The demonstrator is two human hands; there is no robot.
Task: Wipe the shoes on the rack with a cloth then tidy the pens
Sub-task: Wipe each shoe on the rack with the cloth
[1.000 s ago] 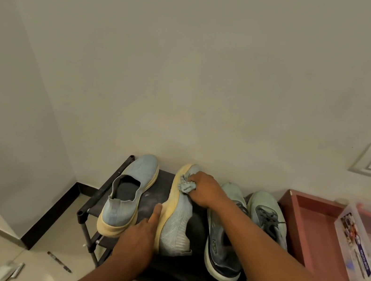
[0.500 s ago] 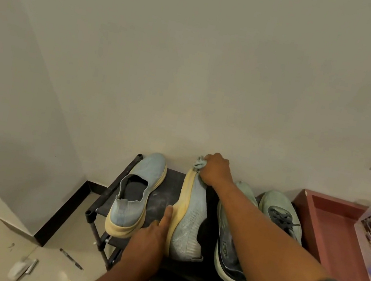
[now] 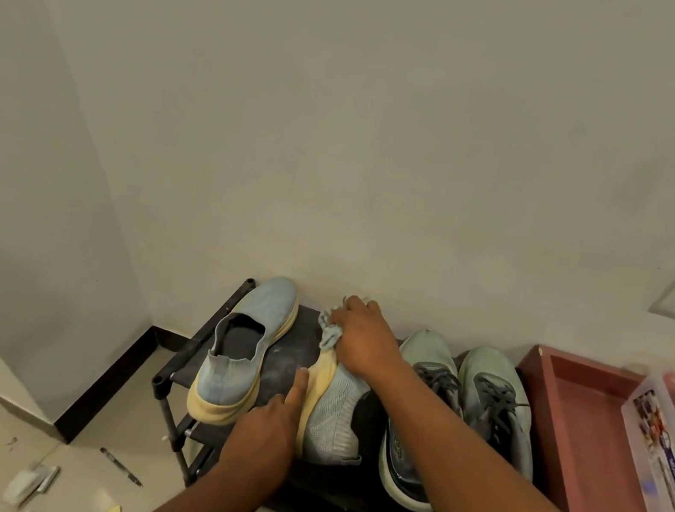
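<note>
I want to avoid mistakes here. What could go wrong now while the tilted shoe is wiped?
The light-blue knit shoe tilted on its cream sole could slip if the left hand loosens. The right hand pressing the small blue cloth may push it against the wall. The black pen on the floor could be stepped on.

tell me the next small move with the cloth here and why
Probably draw the cloth back along the tilted blue shoe toward its heel. The right hand holds the cloth up at the toe end, while the left hand steadies the shoe at its yellow sole, so the knit upper nearer the person looks like the stretch left to wipe.
</note>
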